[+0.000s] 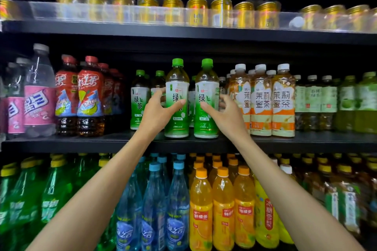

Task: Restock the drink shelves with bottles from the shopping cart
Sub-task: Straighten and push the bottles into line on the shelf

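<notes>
Two green tea bottles stand side by side at the very front of the middle shelf (81, 145), one in each of the person's hands. The left hand (158, 111) grips the left bottle (177, 87), its fingers (161, 91) curled round the far side and the thumb pressed on the label. The right hand (228, 112) holds the right bottle (206, 87) the same way, with its fingers (223, 98) tucked in behind. Both bases look to be on the shelf, close to its lip, in front of the older green tea bottles (139, 98). From where I stand, the risk is that lip: let go too soon, or with a bottle slightly tilted, and it could rock forward and drop onto the blue-capped bottles (178, 199) below. Pushing both back at once could also knock the row behind, and a toppled bottle there would be awkward to reach. The right hand's knuckles sit just beside the jasmine tea bottles (261, 100), so a careless withdrawal might drag one askew. The shopping cart is out of sight, so I can't say how many remain.
</notes>
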